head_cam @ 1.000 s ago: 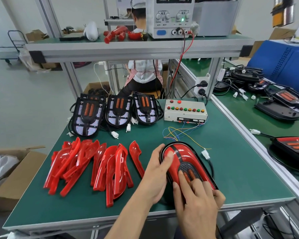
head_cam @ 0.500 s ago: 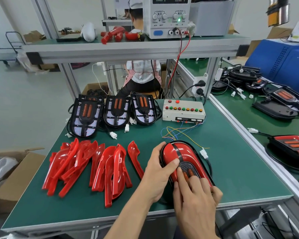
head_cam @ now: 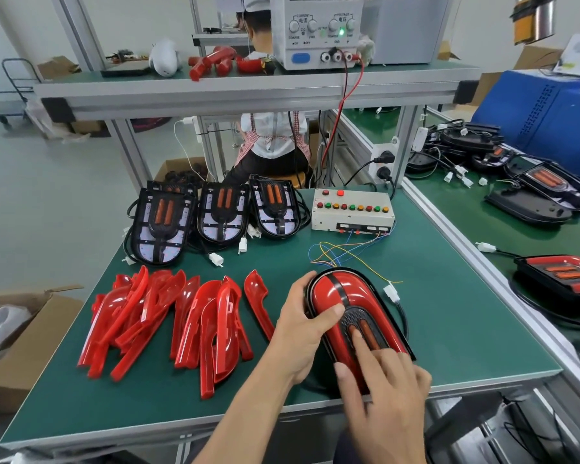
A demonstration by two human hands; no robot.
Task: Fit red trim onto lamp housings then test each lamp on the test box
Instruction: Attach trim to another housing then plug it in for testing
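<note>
Little has changed: left hand still holds the trimmed lamp at the worktop's five o'clock; right hand, grip open, keeps pressing its centre. Seating continues; testing awaits.

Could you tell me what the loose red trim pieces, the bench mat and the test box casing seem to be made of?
Red trim pieces: glossy moulded plastic, judging by sharp highlights and thin curved edges; they look slightly translucent.
Bench mat: matte green sheet with no glare, probably rubber or vinyl.
Test box casing: off-white with a dull painted look; metal or plastic, I cannot tell which.
</note>
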